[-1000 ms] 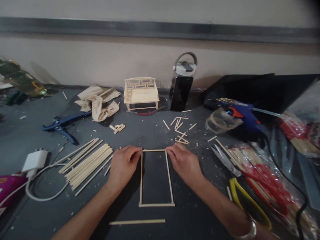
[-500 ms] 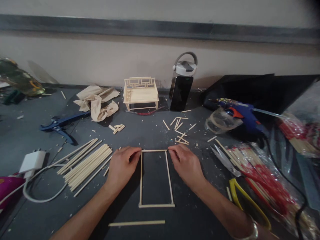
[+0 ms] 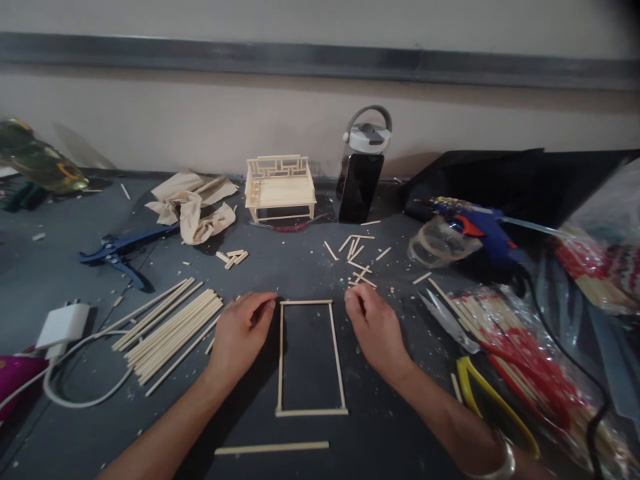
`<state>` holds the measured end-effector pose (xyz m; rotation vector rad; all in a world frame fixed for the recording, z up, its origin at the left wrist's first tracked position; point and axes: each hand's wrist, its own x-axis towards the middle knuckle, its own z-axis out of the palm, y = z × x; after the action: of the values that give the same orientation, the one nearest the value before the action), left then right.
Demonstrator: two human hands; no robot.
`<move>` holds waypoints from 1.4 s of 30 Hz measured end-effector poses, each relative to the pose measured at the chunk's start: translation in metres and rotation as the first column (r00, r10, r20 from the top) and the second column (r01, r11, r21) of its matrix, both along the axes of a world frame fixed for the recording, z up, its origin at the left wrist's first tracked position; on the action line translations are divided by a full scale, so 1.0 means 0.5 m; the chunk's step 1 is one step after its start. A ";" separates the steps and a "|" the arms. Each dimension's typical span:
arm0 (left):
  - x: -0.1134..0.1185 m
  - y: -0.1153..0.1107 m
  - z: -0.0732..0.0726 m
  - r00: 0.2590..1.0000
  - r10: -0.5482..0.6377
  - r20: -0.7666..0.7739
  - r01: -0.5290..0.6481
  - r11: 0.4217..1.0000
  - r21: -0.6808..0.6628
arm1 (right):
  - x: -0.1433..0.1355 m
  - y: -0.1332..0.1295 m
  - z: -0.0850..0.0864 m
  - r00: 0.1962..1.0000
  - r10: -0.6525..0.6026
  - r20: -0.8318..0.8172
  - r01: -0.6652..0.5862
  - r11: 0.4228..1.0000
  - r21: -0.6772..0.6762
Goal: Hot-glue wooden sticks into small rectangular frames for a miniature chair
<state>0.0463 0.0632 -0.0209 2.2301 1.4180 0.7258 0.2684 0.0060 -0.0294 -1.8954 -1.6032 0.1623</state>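
A rectangular frame of thin wooden sticks (image 3: 312,413) lies flat on the dark table. My left hand (image 3: 243,333) rests just beside its far left corner, thumb and forefinger slightly parted with nothing between them. Off the far right corner is my right hand (image 3: 375,327), loosely curled, empty and apart from the frame. A single loose stick (image 3: 273,449) lies on the near side of the frame. To the left of my left hand is a bundle of wooden sticks (image 3: 175,337), partly spread out.
A miniature wooden bench (image 3: 280,191) stands at the back beside a phone (image 3: 361,188) leaning on a bottle (image 3: 369,138). Short stick pieces (image 3: 356,248) lie scattered. Blue cutters (image 3: 117,253) are left; a glue gun (image 3: 493,230), scissors (image 3: 467,373) and bagged sticks (image 3: 525,360) are right.
Both hands have let go of the frame's far corners. The right hand has drawn off to the right, the left slightly to the left. The frame stays in place.
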 end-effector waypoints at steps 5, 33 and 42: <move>0.000 0.001 0.002 1.000 -0.018 0.005 0.018 1.000 -0.008 | -0.005 -0.001 0.003 0.997 0.075 -0.018 -0.075 0.997 -0.019; 0.002 0.005 -0.005 0.998 -0.057 -0.033 0.056 0.998 -0.019 | -0.004 0.007 -0.002 0.998 0.056 0.016 -0.055 0.997 -0.060; 0.007 0.002 0.001 1.000 0.030 0.005 -0.030 1.000 -0.004 | 0.003 0.011 -0.003 0.999 -0.037 -0.039 0.036 0.999 -0.031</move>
<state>0.0497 0.0643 -0.0202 2.2067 1.4521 0.7373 0.2701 0.0112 -0.0310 -1.9315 -1.5470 0.2080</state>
